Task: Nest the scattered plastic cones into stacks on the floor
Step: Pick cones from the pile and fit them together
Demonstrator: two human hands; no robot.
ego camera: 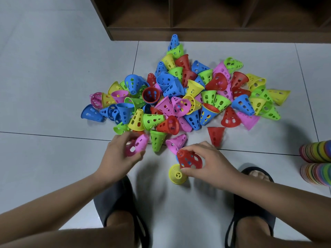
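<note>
Slippers (114, 199) sit at the bottom of the frame on the floor (53, 86). Left hand (120, 156), lower centre-left, curls around a blurred pink cone (138, 145). Right hand (213, 161), lower centre, grips a red cone (190, 160) between thumb and fingers, just above a yellow cone (176, 175). Cone pile (179, 95): frame centre.

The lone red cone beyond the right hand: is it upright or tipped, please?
Tipped: the lone red cone lies sideways, tip toward the camera.
</note>
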